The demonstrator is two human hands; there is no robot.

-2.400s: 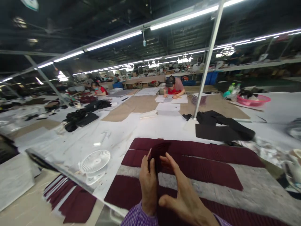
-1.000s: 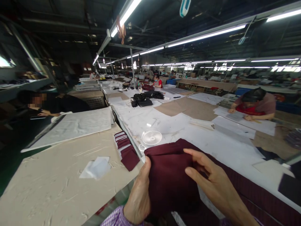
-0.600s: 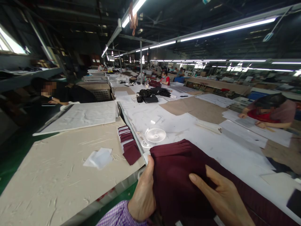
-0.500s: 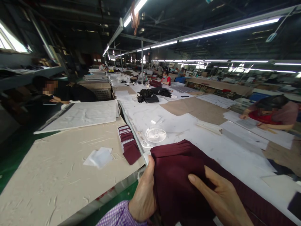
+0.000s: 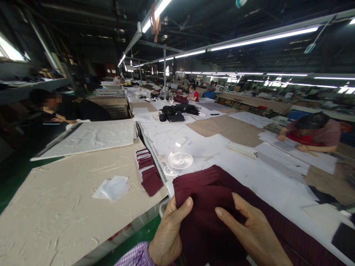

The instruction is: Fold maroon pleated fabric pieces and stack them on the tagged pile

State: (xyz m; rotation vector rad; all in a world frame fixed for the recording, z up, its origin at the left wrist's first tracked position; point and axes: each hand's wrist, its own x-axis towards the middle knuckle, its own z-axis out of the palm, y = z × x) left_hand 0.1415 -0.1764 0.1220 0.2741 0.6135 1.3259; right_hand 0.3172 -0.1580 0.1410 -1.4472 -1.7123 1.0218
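Note:
Maroon fabric (image 5: 205,221) in folded layers is held up in front of me, at the edge of the white table. My left hand (image 5: 172,229) grips its left side, the thumb lying across the front and the other fingers hidden behind. On the right side, my right hand (image 5: 252,229) holds the same fabric between thumb and fingers. More maroon fabric (image 5: 294,225) in long pleated layers stretches behind my right hand to the lower right. A stack of small maroon pieces (image 5: 151,179) with pale strips lies on the beige-covered table to the left.
A small white fan (image 5: 180,160) stands on the white table (image 5: 210,151) beyond the fabric. White sheets (image 5: 112,187) lie on the beige table (image 5: 69,214). Dark bundles (image 5: 177,112) sit farther back. One person (image 5: 313,133) works at the right, another (image 5: 74,109) at the left.
My left thumb has moved from the fabric's left edge onto its front face. The whole view has shifted slightly, so the tables and fan appear a little farther left.

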